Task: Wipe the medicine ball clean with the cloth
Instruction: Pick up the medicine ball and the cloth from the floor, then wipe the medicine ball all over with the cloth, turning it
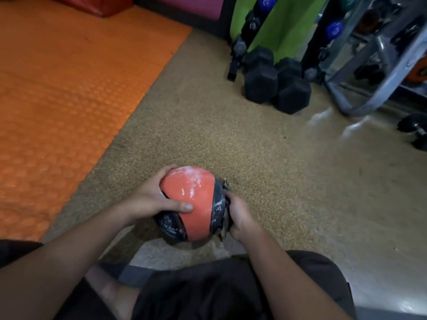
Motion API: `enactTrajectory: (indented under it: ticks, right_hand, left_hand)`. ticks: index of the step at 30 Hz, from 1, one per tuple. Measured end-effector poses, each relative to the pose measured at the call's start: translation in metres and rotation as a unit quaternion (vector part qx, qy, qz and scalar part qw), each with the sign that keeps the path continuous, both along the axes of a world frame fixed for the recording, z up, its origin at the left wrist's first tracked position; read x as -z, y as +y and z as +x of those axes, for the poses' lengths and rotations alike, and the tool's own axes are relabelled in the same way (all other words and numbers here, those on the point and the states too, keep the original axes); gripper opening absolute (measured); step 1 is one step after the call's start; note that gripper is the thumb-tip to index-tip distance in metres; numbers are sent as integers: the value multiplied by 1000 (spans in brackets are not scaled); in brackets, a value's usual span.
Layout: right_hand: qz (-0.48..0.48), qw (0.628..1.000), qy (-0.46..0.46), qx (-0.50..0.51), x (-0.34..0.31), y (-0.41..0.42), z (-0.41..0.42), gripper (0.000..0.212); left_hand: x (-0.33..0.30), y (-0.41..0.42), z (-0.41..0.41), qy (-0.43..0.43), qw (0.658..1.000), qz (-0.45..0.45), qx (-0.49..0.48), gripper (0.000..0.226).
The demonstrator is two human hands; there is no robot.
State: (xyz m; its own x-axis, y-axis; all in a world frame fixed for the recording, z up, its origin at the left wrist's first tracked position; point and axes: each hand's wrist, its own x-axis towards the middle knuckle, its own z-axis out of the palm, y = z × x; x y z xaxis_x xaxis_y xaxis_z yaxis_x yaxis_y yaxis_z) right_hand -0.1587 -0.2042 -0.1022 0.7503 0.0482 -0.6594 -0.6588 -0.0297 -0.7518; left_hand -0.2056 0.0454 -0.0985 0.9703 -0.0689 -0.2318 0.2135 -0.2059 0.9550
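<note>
An orange and black medicine ball (194,199) is held over the speckled floor in front of my knees. White dusty smears cover its top and its black bands. My left hand (152,199) grips the ball's left side, thumb across the orange panel. My right hand (238,215) presses a dark cloth (225,199) against the ball's right side, fingers curled around the cloth. Only the cloth's crumpled edge shows between hand and ball.
An orange textured mat (69,88) covers the floor at left. Black hex dumbbells (277,86) lie beside a dumbbell rack (249,31) at the upper right. A grey metal frame (374,65) and another dumbbell (416,132) stand at the far right.
</note>
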Motion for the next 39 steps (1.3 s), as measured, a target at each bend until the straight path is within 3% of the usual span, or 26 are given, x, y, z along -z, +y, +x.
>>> enactTrajectory:
  ticks: [3,11,15,18,21,25,26,29,30,34,35,37,39]
  right_hand:
    - [16,999,-27,-12,-14,-1,-11,34]
    - [-90,995,-4,-33,-12,5,-28,31]
    - [-111,990,-79,-14,-12,7,-26,27]
    - [-183,951,-248,-29,-22,9,-27,16]
    - [-282,858,-411,-126,-31,10,-31,31]
    - [-316,783,-496,-202,-34,13,-33,39]
    - [-318,785,-489,-209,-30,13,-30,37]
    - [-277,862,-388,-173,-28,18,-25,32]
    - [-274,864,-385,-174,-30,19,-27,33]
    - [-355,720,-516,-301,-48,20,-49,51]
    - [-354,700,-530,-321,-50,20,-53,54]
    - [-345,700,-534,-326,-50,20,-52,54]
    - [-330,742,-502,-298,-47,20,-41,49]
  left_hand:
    - [-20,7,0,-20,1000,-23,0,129]
    - [-10,7,-10,44,999,13,6,124]
    - [-6,2,-10,31,996,71,53,133]
    - [-1,-4,-7,5,993,99,56,138]
    - [3,-5,1,0,991,114,65,135]
    - [9,-4,6,5,992,106,62,137]
    - [9,-4,6,3,993,105,62,138]
    - [10,-5,7,13,993,100,66,138]
    - [11,-4,7,16,993,96,66,137]
    - [12,-1,8,-2,995,78,70,137]
    - [12,-1,8,-7,994,78,71,140]
    - [11,1,7,-5,994,78,74,139]
    - [11,1,7,10,994,86,72,134]
